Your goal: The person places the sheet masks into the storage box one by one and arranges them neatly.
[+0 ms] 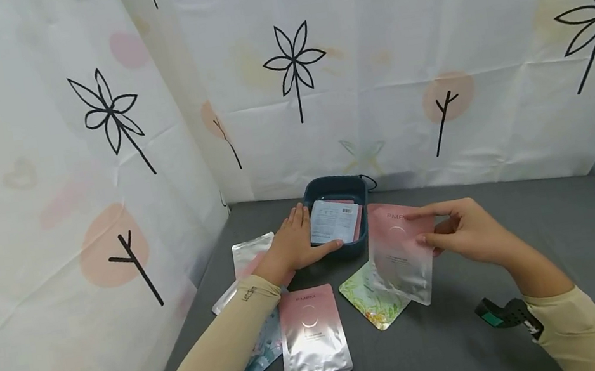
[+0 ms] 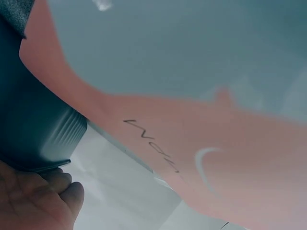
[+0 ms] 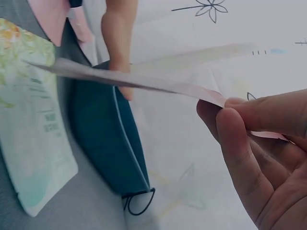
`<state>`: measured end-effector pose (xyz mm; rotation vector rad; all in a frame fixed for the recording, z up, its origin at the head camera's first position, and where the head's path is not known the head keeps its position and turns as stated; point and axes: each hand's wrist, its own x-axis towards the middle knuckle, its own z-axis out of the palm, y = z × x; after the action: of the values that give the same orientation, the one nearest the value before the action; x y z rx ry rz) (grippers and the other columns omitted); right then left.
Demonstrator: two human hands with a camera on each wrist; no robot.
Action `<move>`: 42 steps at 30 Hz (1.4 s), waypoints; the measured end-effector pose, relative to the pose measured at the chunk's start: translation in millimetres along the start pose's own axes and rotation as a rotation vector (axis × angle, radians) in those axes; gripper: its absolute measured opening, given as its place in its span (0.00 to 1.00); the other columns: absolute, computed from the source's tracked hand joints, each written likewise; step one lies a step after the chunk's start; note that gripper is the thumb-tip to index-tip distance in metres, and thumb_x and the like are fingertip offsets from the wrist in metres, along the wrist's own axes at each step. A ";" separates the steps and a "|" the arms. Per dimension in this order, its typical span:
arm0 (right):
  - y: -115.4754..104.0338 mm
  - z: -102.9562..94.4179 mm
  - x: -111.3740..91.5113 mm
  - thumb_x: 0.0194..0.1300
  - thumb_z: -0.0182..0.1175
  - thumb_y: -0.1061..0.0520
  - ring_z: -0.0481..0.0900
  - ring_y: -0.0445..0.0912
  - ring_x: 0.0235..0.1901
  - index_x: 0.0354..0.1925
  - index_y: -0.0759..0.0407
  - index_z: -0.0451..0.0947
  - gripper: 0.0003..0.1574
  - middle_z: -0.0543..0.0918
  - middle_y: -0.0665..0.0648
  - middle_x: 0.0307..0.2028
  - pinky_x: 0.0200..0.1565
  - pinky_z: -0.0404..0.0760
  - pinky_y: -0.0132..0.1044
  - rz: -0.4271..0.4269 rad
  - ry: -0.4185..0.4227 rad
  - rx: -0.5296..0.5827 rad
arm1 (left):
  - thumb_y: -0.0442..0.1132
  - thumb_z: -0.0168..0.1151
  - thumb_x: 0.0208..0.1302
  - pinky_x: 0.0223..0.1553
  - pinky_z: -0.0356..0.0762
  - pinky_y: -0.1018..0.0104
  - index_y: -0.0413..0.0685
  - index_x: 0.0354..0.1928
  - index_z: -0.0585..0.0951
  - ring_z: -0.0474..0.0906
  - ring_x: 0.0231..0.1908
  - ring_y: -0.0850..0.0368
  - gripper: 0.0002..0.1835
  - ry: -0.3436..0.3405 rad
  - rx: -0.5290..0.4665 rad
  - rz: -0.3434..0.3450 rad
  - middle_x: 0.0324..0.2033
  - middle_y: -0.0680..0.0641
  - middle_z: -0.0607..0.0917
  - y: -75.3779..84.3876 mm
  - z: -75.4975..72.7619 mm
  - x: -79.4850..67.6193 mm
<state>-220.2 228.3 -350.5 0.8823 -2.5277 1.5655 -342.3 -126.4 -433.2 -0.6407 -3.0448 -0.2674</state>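
Observation:
In the head view my right hand (image 1: pixel 463 231) pinches the right edge of a pink and silver sheet mask packet (image 1: pixel 400 253), held up off the table. The right wrist view shows this packet (image 3: pixel 144 81) edge-on between thumb and fingers (image 3: pixel 235 129). My left hand (image 1: pixel 297 240) touches the left side of a dark teal bin (image 1: pixel 334 185), fingers straight and thumb spread along its front. Inside the bin lies a packet (image 1: pixel 331 220) with its white printed back up, and a pink one partly under it. In the left wrist view the fingertips (image 2: pixel 72 196) are beside the bin (image 2: pixel 53 129).
A green floral packet (image 1: pixel 372 296) lies partly under the raised one. Another pink and silver packet (image 1: pixel 313 337) lies in front, overlapping a blue packet (image 1: pixel 266 347). More silver packets (image 1: pixel 252 253) lie beneath my left forearm. A patterned white cloth (image 1: pixel 373 71) stands behind the grey table (image 1: pixel 557 223).

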 end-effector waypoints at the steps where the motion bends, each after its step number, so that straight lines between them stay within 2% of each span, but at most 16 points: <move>1: -0.3 0.2 3.1 0.69 0.70 0.67 0.93 0.45 0.32 0.63 0.66 0.83 0.25 0.88 0.71 0.50 0.34 0.91 0.41 0.003 0.014 -0.017 | 0.85 0.49 0.63 0.83 0.52 0.43 0.34 0.84 0.47 0.43 0.85 0.38 0.69 0.001 0.000 -0.002 0.85 0.34 0.46 -0.1 -0.4 0.1; 7: 5.5 4.0 22.1 0.73 0.68 0.63 0.92 0.44 0.29 0.66 0.63 0.81 0.25 0.89 0.69 0.43 0.32 0.89 0.38 0.028 0.143 -0.073 | 0.84 0.50 0.63 0.83 0.52 0.43 0.33 0.84 0.47 0.43 0.85 0.38 0.69 0.002 -0.002 -0.004 0.85 0.33 0.45 1.9 -3.6 -2.3; 12: 12.5 7.3 33.6 0.74 0.67 0.63 0.92 0.41 0.30 0.68 0.63 0.80 0.26 0.83 0.70 0.56 0.34 0.90 0.39 0.063 0.242 -0.007 | 0.82 0.50 0.65 0.83 0.53 0.43 0.33 0.84 0.47 0.44 0.85 0.37 0.67 0.007 -0.009 0.012 0.84 0.31 0.47 4.7 -6.4 -6.3; 14: 13.2 7.3 34.9 0.74 0.67 0.62 0.92 0.41 0.30 0.69 0.63 0.79 0.28 0.81 0.66 0.61 0.36 0.91 0.39 0.078 0.265 0.027 | 0.82 0.50 0.65 0.83 0.52 0.44 0.32 0.84 0.47 0.44 0.85 0.37 0.67 0.006 -0.003 0.015 0.84 0.31 0.46 6.1 -6.3 -7.2; 18: 10.1 6.2 37.9 0.75 0.66 0.61 0.91 0.42 0.30 0.72 0.61 0.77 0.30 0.76 0.63 0.68 0.33 0.89 0.37 0.105 0.288 0.048 | 0.83 0.50 0.65 0.83 0.51 0.44 0.32 0.84 0.47 0.43 0.85 0.38 0.68 0.001 0.017 0.007 0.85 0.32 0.45 5.5 -6.4 -5.2; 22: 11.0 7.5 44.2 0.75 0.65 0.63 0.91 0.41 0.30 0.72 0.62 0.76 0.30 0.75 0.68 0.71 0.32 0.88 0.35 0.099 0.305 0.069 | 0.84 0.49 0.65 0.83 0.51 0.44 0.32 0.84 0.47 0.43 0.85 0.38 0.68 0.000 0.020 0.003 0.85 0.32 0.46 3.1 -5.2 -1.6; 26: 21.6 11.0 51.5 0.74 0.63 0.67 0.90 0.36 0.30 0.72 0.67 0.74 0.31 0.73 0.72 0.71 0.37 0.90 0.35 0.083 0.309 0.120 | 0.83 0.48 0.65 0.83 0.52 0.44 0.33 0.84 0.47 0.43 0.85 0.39 0.67 -0.008 0.026 -0.005 0.85 0.33 0.46 4.7 -4.7 -3.4; 31: 35.9 13.6 58.9 0.74 0.61 0.69 0.88 0.35 0.29 0.74 0.70 0.71 0.32 0.71 0.73 0.72 0.35 0.90 0.35 0.111 0.307 0.149 | 0.82 0.49 0.66 0.83 0.52 0.46 0.34 0.84 0.47 0.44 0.85 0.39 0.66 -0.009 0.031 -0.012 0.85 0.33 0.47 10.4 -10.5 -9.1; 34: 41.7 14.2 62.0 0.76 0.59 0.68 0.87 0.34 0.31 0.78 0.68 0.65 0.37 0.72 0.76 0.70 0.34 0.90 0.37 0.147 0.296 0.159 | 0.82 0.50 0.66 0.83 0.51 0.46 0.34 0.84 0.47 0.45 0.85 0.38 0.66 -0.003 0.025 -0.012 0.85 0.32 0.48 13.2 -14.4 -12.0; 37: 45.6 15.5 64.3 0.77 0.56 0.66 0.87 0.33 0.35 0.84 0.63 0.51 0.45 0.73 0.79 0.68 0.34 0.91 0.40 0.179 0.283 0.169 | 0.82 0.49 0.66 0.83 0.52 0.46 0.33 0.84 0.47 0.45 0.85 0.38 0.67 -0.001 0.022 -0.008 0.84 0.32 0.48 12.8 -14.5 -12.6; 40: 49.7 17.9 66.3 0.78 0.54 0.66 0.86 0.32 0.38 0.87 0.57 0.38 0.51 0.72 0.80 0.69 0.33 0.90 0.40 0.203 0.281 0.183 | 0.84 0.47 0.65 0.83 0.52 0.45 0.33 0.84 0.47 0.44 0.85 0.38 0.67 0.001 0.018 -0.003 0.84 0.31 0.48 11.0 -11.5 -11.6; 42: 52.7 19.9 68.1 0.79 0.53 0.65 0.86 0.31 0.39 0.87 0.56 0.34 0.53 0.71 0.80 0.71 0.33 0.89 0.39 0.218 0.286 0.195 | 0.84 0.47 0.65 0.83 0.51 0.46 0.33 0.84 0.47 0.44 0.85 0.38 0.68 0.001 0.015 -0.001 0.84 0.31 0.47 9.9 -9.2 -10.9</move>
<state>-297.7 198.9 -381.2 0.3662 -2.3612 1.8712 -328.5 -123.5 -423.1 -0.6375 -3.0436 -0.2439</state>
